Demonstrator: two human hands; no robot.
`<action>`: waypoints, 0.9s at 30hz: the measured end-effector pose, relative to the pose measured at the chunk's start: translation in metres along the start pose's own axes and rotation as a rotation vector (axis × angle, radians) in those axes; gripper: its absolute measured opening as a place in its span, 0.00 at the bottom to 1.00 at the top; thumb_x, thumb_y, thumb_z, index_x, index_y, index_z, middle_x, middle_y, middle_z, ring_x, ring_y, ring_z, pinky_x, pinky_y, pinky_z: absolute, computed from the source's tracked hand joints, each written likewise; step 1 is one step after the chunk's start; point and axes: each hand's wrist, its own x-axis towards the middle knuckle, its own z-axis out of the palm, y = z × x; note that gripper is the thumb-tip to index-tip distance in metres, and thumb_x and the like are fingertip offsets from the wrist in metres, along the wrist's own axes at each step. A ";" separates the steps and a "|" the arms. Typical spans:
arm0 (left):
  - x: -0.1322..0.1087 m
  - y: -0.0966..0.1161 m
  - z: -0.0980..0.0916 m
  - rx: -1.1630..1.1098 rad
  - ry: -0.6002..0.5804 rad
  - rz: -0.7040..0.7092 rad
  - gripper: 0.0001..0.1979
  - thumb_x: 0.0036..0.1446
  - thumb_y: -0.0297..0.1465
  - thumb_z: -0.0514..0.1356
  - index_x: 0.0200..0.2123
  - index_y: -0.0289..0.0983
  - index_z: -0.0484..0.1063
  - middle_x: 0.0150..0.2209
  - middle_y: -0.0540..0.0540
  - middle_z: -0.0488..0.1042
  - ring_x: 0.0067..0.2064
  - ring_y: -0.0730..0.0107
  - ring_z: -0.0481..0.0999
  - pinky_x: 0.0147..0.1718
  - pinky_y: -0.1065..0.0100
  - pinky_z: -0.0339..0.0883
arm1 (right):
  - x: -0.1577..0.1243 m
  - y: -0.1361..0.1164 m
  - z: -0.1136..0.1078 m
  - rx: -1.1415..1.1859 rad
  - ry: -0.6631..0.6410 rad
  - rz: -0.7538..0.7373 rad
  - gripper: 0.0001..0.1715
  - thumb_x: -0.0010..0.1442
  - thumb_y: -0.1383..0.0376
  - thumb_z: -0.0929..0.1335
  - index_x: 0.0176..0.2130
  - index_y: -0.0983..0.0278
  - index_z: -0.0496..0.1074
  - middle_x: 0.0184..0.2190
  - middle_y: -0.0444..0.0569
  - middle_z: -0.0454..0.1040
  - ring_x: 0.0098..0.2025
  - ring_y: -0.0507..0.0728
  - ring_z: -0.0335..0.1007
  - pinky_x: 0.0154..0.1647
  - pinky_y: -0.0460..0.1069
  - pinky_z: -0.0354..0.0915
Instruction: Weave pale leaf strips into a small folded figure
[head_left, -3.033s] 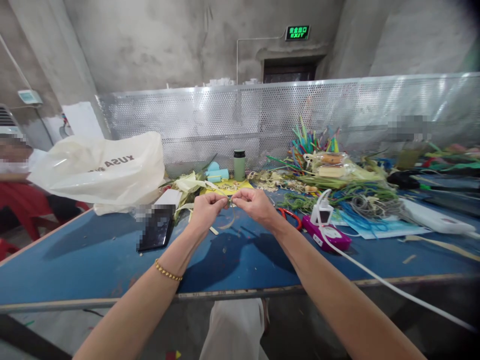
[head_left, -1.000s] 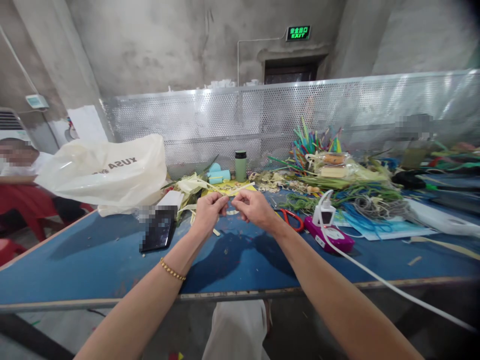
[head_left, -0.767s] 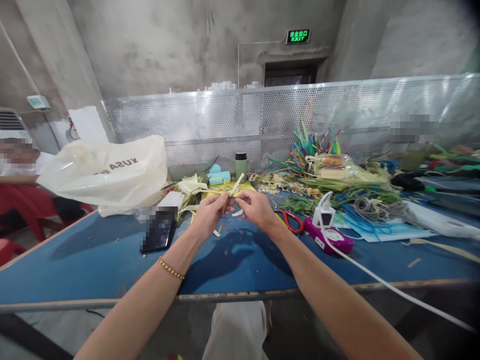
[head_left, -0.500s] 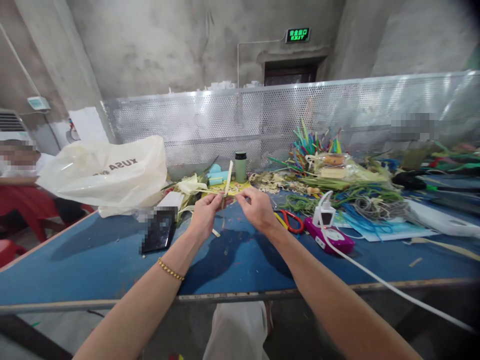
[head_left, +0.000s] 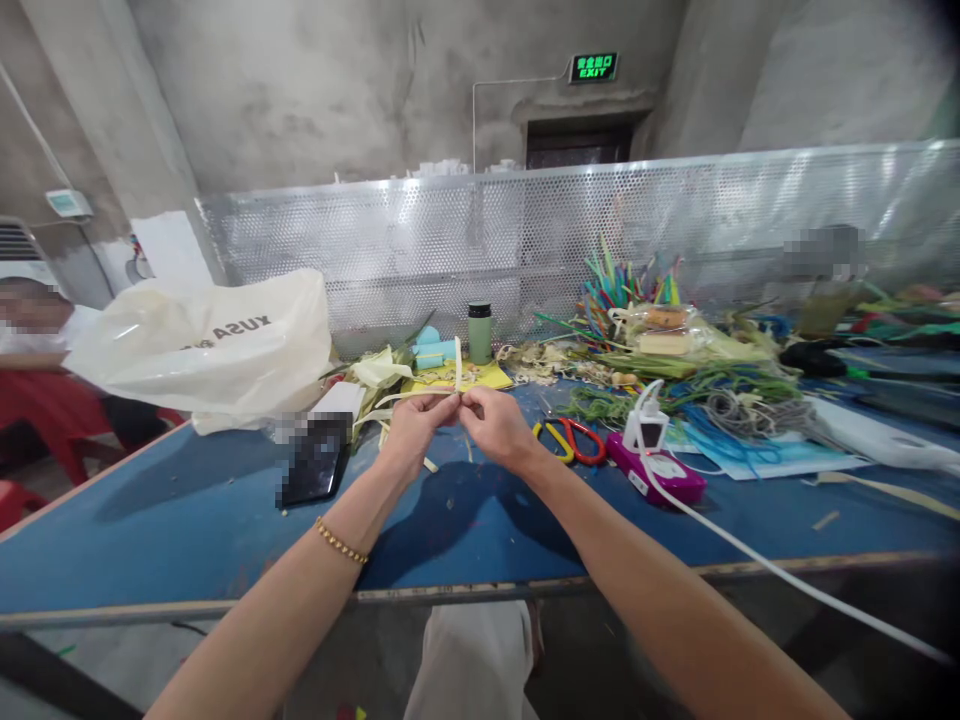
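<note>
The work was partway along: a pale strip (head_left: 458,362) stood nearly upright where the fingertips of both hands met, above the bench (head_left: 247,545). The left hand (head_left: 414,428) had its grip pinched, thumb against fingers, at the strip's lower end. The right hand (head_left: 495,425) was pinched at the same spot, its tips touching or almost touching those of the left; whether its grip held the strip itself or some small piece beside it could not be told. A second strip (head_left: 397,397) ran off leftward from the left hand, and whether the two were knotted, folded together or merely crossed was hidden by the fingers.

What was done, then, came to this: the strips were in hand and brought together. No finished piece could be made out between the fingers, so the joint appeared incomplete. Loose material remained unused: husks (head_left: 382,368) lay beyond the left hand, and a short end (head_left: 430,465) lay on the bench just beside it. Scraps dotted the yellow sheet (head_left: 493,376) past the hands. The scissors (head_left: 602,447) lay right of the right hand, untouched.
</note>
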 end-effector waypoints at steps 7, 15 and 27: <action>0.002 0.001 -0.002 0.210 0.053 0.115 0.11 0.44 0.35 0.65 0.22 0.32 0.75 0.24 0.47 0.74 0.27 0.74 0.66 0.28 0.71 0.59 | -0.001 -0.001 -0.002 0.020 -0.037 -0.028 0.11 0.57 0.66 0.64 0.23 0.64 0.65 0.21 0.43 0.65 0.25 0.50 0.56 0.28 0.46 0.51; 0.005 0.006 -0.009 0.203 -0.034 0.116 0.12 0.46 0.36 0.64 0.22 0.32 0.71 0.20 0.51 0.67 0.24 0.76 0.62 0.26 0.71 0.54 | 0.001 -0.005 -0.009 0.117 -0.074 -0.095 0.10 0.56 0.68 0.64 0.24 0.64 0.63 0.21 0.42 0.63 0.26 0.50 0.55 0.29 0.46 0.51; 0.005 0.009 -0.013 0.122 -0.121 0.100 0.13 0.48 0.36 0.64 0.20 0.33 0.69 0.21 0.50 0.66 0.25 0.76 0.62 0.27 0.70 0.55 | 0.001 -0.004 -0.010 0.091 -0.080 -0.111 0.08 0.55 0.69 0.64 0.25 0.64 0.63 0.22 0.43 0.64 0.27 0.51 0.56 0.30 0.46 0.53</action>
